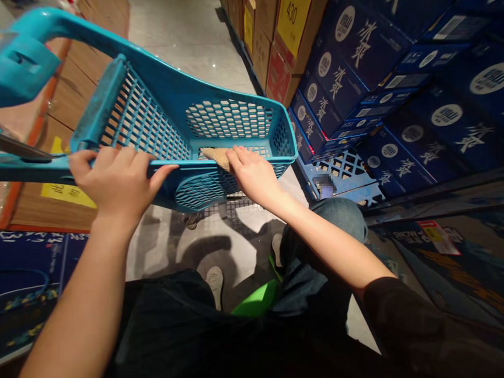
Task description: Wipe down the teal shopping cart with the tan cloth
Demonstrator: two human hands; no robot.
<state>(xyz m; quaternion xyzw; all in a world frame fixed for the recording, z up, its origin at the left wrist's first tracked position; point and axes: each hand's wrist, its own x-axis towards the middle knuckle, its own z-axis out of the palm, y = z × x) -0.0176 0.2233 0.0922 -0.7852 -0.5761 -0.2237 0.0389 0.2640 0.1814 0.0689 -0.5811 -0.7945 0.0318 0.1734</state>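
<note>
A blue plastic shopping cart [228, 93] with mesh sides stands in front of me, its handle end at the left. My left hand [119, 180] grips the cart's near rim, fingers hooked over the edge and thumb stretched to the right along it. Farther right, my right hand [253, 172] is closed over a tan cloth [215, 155] at the same rim. Part of the cloth hangs inside the basket; the rest is hidden under my fingers.
Dark blue boxes [339, 75] are stacked on a blue plastic pallet [350, 172] at the right. Cardboard cartons [267, 39] line the aisle behind them. Brown boxes [80, 79] stand at the left. Something bright green [258, 299] lies below, between my legs.
</note>
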